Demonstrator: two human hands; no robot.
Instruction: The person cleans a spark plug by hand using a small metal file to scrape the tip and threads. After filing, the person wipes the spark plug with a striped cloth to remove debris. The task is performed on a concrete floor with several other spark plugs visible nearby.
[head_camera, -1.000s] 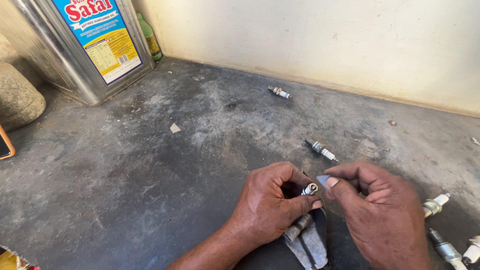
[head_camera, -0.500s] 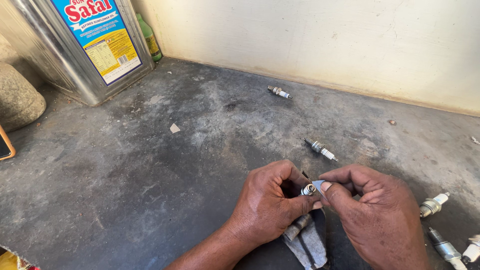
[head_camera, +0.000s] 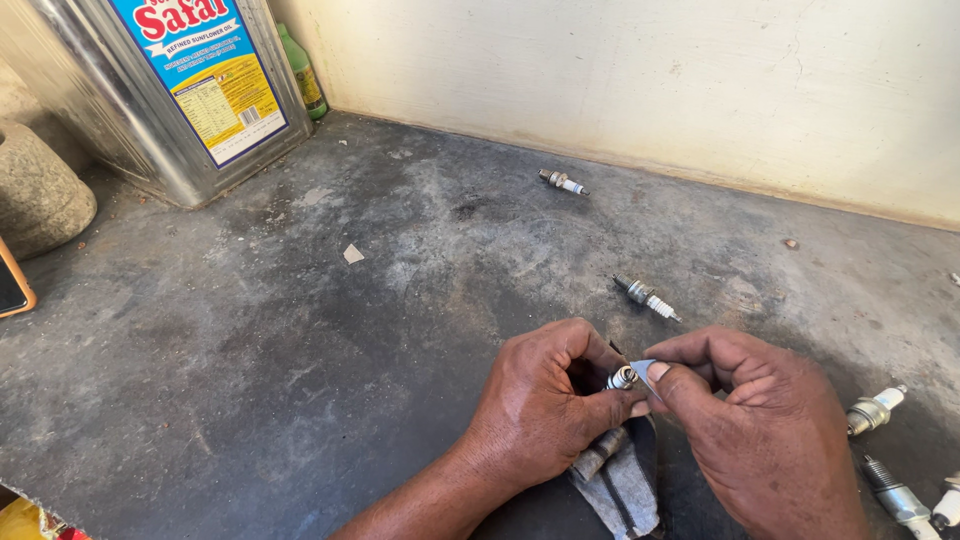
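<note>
Two hands work on a spark plug over a dark counter.
The left hand (head_camera: 545, 400) has its fingers curled tight around a spark plug (head_camera: 622, 378) and a grey rag (head_camera: 620, 475); the right hand (head_camera: 755, 430) pinches a small pale strip (head_camera: 643, 368) against the plug's tip. More plugs (head_camera: 645, 296) lie beyond and right; a metal oil tin (head_camera: 170, 90) stands far left on the counter (head_camera: 250, 350).

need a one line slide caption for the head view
Left hand grips a spark plug while the right hand presses a small strip to its tip.
</note>
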